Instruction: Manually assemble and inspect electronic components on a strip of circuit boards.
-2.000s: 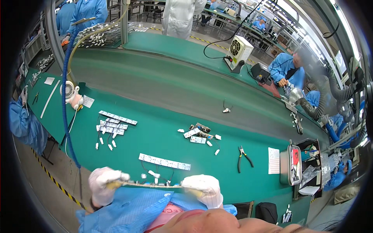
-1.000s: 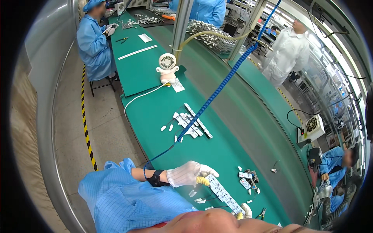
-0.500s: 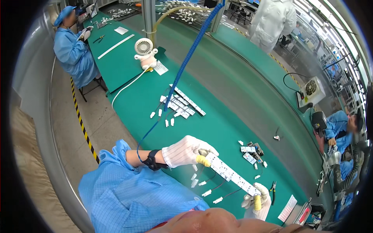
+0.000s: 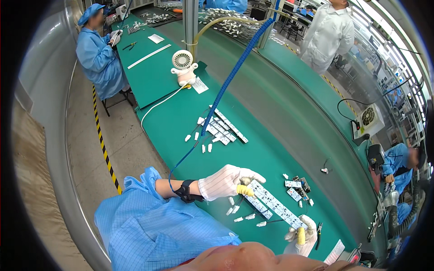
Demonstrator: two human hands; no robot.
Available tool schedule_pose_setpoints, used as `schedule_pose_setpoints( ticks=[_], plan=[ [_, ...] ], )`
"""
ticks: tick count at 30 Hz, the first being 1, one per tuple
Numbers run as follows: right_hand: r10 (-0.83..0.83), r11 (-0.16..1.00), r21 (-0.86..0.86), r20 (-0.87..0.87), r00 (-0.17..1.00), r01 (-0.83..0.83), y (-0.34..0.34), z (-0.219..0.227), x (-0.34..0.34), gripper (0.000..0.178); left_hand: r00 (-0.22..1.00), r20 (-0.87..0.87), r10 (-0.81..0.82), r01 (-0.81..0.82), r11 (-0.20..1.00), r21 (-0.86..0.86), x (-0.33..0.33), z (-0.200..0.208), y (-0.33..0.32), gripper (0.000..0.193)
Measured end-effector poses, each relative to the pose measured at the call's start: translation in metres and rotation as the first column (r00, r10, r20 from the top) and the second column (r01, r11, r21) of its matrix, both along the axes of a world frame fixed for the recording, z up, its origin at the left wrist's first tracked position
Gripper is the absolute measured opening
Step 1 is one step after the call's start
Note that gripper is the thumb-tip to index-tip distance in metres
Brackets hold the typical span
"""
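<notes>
A long white circuit board strip dotted with small components spans my two gloved hands at a slant. My left hand, in a white striped glove with a yellow cover on one finger, pinches its upper left end. At the lower right end, my right hand grips the strip between its fingers, one of them also yellow-covered. Beside and partly under the strip lies another white board. Thin dark wires with white connectors trail near the boards. A black band on my left wrist joins a coiled blue cord.
Further along the green table lies a group of white boards. Small boards sit to the right, near pliers. A small fan stands farther off. Co-workers sit at the far left and right.
The whole view has shifted slightly right and down. The second board now shows apart from the long strip, and the connectors hang differently. Both hands stay at the strip's ends.
</notes>
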State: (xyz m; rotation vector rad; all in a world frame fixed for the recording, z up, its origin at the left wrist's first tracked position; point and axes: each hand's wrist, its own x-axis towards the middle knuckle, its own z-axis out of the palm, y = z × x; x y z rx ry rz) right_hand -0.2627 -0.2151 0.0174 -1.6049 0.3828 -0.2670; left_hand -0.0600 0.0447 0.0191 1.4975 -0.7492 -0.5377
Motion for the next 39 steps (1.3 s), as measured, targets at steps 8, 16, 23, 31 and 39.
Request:
schedule_pose_setpoints(
  ticks=[8, 16, 23, 31, 39],
  plan=[
    [-0.039, 0.998, 0.048, 0.027, 0.999, 0.037, -0.001, -0.005, 0.006, 0.036, 0.999, 0.020, -0.050, 0.051, 0.998, -0.022, 0.004, 0.004, -0.002, 0.039],
    [-0.029, 0.995, 0.100, 0.058, 0.998, 0.023, -0.002, -0.008, 0.009, 0.034, 0.998, -0.014, -0.054, 0.053, 0.997, -0.063, 0.003, 0.004, -0.002, 0.038],
    [-0.040, 0.994, 0.110, 0.123, 0.992, 0.027, 0.005, -0.011, 0.010, 0.035, 0.991, 0.133, -0.028, 0.028, 1.000, 0.002, 0.001, 0.005, -0.003, 0.034],
    [-0.011, 1.000, 0.016, 0.051, 0.999, 0.010, -0.008, -0.017, 0.007, 0.033, 0.970, 0.240, 0.043, -0.038, 0.999, -0.026, 0.001, -0.004, -0.007, 0.029],
    [-0.029, 0.996, 0.089, 0.061, 0.998, 0.023, -0.006, -0.019, 0.001, 0.034, 0.981, 0.193, 0.007, -0.013, 0.999, 0.029, -0.002, 0.002, -0.005, 0.028]
  ],
)
